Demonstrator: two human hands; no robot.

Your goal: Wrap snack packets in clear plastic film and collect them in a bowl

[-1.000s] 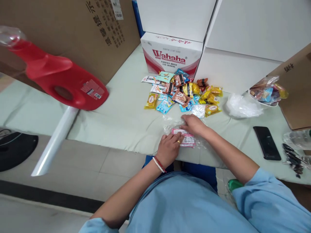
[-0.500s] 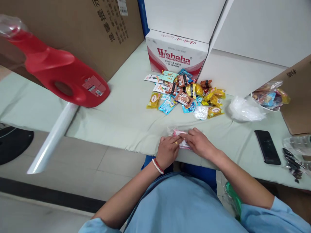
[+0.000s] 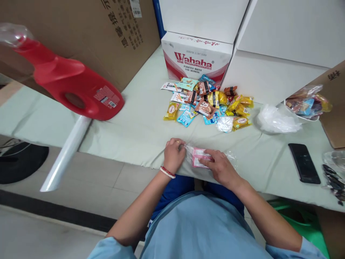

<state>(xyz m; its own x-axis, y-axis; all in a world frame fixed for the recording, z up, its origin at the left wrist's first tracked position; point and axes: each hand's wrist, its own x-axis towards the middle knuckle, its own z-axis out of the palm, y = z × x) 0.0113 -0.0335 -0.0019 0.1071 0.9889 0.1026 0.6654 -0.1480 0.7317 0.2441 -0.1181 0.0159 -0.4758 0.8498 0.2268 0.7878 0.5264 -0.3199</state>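
A small pink-and-white packet (image 3: pixel 197 157) lies at the table's front edge, on or inside a crinkled clear plastic bag (image 3: pixel 189 151). My left hand (image 3: pixel 174 155) is closed, its fingers pinching the bag's left edge. Across the packet's right side rests my right hand (image 3: pixel 222 166), with fingers stretched out and pressing down on it. Part of the packet is hidden under those fingers, and more of the clear film shows to their right. Beyond my hands is a heap of wrapped snacks (image 3: pixel 205 108) in brown, yellow, blue and white wrappers.
A Wahaha carton (image 3: pixel 196 59) stands behind the heap. On the left are a red jug (image 3: pixel 81 86) and a white tube (image 3: pixel 67 154) jutting past the table edge. To the right lie a white plastic bag (image 3: pixel 277 120), a tub of wrappers (image 3: pixel 304 115) and a black phone (image 3: pixel 304 163).
My left hand has moved left off the packet and taken the bag's edge. My right hand came nearer to me, then settled on the packet's right side. The snack heap has stayed put.
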